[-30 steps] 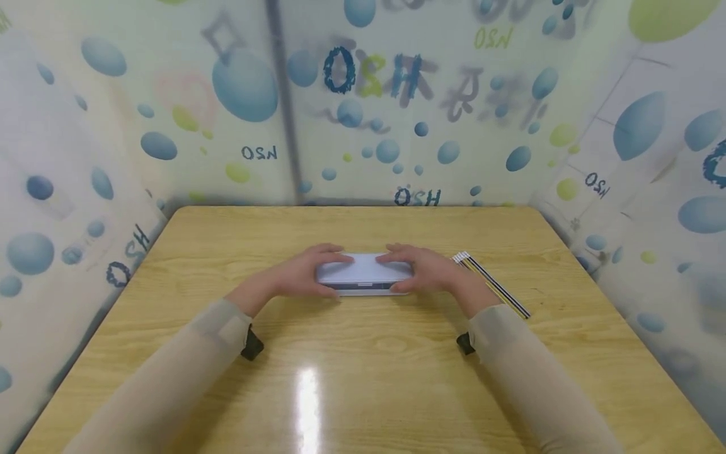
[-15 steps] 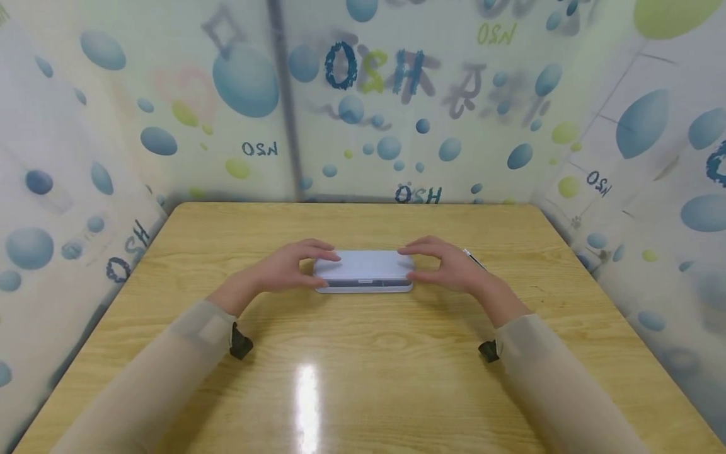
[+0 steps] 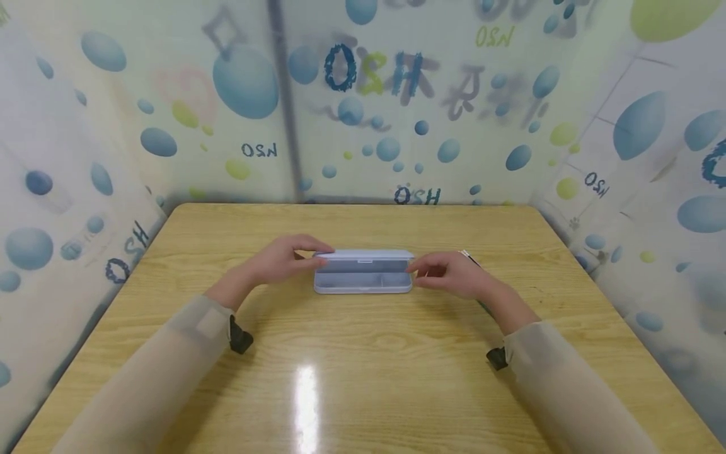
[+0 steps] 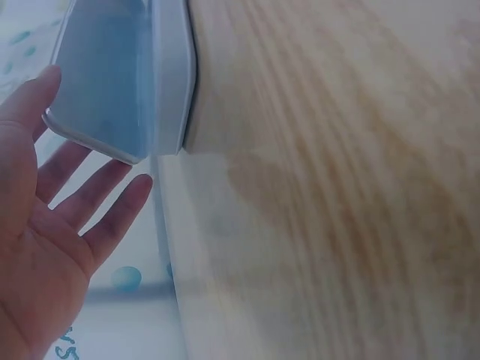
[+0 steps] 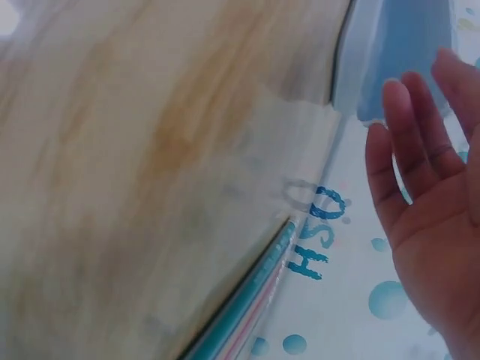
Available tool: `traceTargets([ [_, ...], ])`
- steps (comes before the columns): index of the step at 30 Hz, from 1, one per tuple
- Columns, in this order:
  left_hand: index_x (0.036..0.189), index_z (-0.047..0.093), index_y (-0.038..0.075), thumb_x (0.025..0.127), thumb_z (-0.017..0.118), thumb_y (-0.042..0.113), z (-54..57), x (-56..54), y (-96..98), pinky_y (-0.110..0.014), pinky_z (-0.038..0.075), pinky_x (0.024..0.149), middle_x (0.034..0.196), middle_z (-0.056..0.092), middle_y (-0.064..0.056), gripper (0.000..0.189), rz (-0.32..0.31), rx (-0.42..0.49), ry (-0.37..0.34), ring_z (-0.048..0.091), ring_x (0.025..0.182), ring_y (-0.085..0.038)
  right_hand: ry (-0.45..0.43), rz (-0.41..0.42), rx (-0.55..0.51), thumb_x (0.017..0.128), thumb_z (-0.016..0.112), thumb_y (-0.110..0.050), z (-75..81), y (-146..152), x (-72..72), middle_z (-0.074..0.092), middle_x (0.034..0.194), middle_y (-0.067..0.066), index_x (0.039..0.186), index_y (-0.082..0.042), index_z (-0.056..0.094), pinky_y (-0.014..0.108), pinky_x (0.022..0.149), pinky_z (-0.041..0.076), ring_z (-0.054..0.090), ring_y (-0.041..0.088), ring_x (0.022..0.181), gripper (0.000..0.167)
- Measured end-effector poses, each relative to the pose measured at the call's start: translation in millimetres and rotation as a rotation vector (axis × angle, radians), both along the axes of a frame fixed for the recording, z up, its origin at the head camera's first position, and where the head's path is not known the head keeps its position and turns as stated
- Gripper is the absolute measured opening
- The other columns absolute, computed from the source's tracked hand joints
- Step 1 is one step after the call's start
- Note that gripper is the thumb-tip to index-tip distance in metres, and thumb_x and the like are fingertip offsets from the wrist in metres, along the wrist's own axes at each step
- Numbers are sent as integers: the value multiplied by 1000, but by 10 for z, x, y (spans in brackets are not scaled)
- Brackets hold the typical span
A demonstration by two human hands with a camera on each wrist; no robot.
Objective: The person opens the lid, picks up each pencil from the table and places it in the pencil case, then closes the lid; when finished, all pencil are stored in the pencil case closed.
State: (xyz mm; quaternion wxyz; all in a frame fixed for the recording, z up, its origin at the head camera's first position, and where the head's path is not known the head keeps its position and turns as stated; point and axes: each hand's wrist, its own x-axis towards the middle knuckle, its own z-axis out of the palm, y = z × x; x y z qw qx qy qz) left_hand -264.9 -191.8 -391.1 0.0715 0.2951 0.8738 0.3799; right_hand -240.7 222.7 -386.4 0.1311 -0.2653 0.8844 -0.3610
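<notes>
A pale blue pencil case [image 3: 363,282] lies at the middle of the wooden table [image 3: 363,378], its lid [image 3: 363,255] raised partway. My left hand [image 3: 283,257] is at the lid's left end. In the left wrist view its thumb [image 4: 34,97] touches the lid's edge [image 4: 105,82] and the fingers [image 4: 112,206] are straight and spread behind it. My right hand [image 3: 448,274] hovers by the case's right end with relaxed fingers. The right wrist view shows that hand [image 5: 435,210] apart from the case [image 5: 405,60]. Striped pencils [image 3: 469,257] lie behind it, mostly hidden.
Sheets printed with blue and green bubbles [image 3: 363,113] wall in the table on the left, back and right. In the right wrist view the pencils [image 5: 247,307] run along the table under my right wrist. Bare wood stretches in front of the case.
The lid was flat under both hands; now it stands partway up. My left hand stayed at its left end, while my right hand slid off the case to the right and lowered.
</notes>
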Motion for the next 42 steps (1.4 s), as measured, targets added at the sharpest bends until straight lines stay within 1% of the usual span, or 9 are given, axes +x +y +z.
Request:
traceTargets([
  [5,139,77,17,109,73,33,32,-51,10,-53,60,107,141,76,-6,35,48,-11,-1,68,135,-30,0,10,103,107,75,-26,-77,-68,-71,77,130,4,139,-18,77,31,81,53,60,16,91,33],
  [15,140,77,20,111,67,38,45,-169,41,-52,59,106,139,77,-4,35,85,-38,24,70,131,-28,21,-11,237,102,81,-34,-159,-204,-185,78,120,1,139,-22,78,34,86,52,60,18,96,40],
  [21,154,67,22,116,56,41,85,-245,62,-47,60,94,143,73,-9,43,125,-39,-2,70,110,-29,-11,-23,274,102,80,-34,-120,-229,-195,78,116,2,139,-22,79,37,89,54,62,18,99,38],
  [25,156,63,21,118,54,35,99,-305,83,-49,61,94,147,69,-12,42,150,25,-26,71,110,-31,-45,-37,297,103,80,-33,-72,-250,-203,78,115,3,139,-22,78,34,86,53,63,18,97,38],
  [28,152,68,18,116,58,28,88,-347,93,-49,63,94,150,67,-12,38,194,85,3,73,116,-33,-70,-46,298,102,81,-33,-40,-258,-204,78,115,4,139,-22,78,33,83,53,63,18,96,39],
  [31,147,68,9,115,61,21,72,-380,96,-46,63,92,144,68,-17,35,232,148,35,73,117,-37,-84,-48,286,102,81,-32,-27,-257,-207,78,115,5,140,-22,78,32,82,53,62,18,96,39],
  [34,139,64,2,114,61,15,58,-401,96,-44,60,93,135,67,-20,28,253,198,27,73,118,-41,-98,-48,273,102,81,-31,-28,-253,-213,78,116,5,140,-21,78,32,81,53,62,18,95,39],
  [38,131,64,3,114,60,12,28,-434,99,-43,60,92,134,67,-18,20,253,185,20,73,113,-42,-124,-55,267,102,81,-32,-39,-247,-233,77,118,7,140,-22,78,32,81,53,63,19,96,39],
  [42,138,68,8,113,61,11,-26,-478,82,-49,61,98,142,67,-17,26,245,148,11,72,119,-40,-139,-59,261,102,81,-32,-64,-246,-252,77,119,7,140,-23,77,31,80,53,63,20,96,39],
])
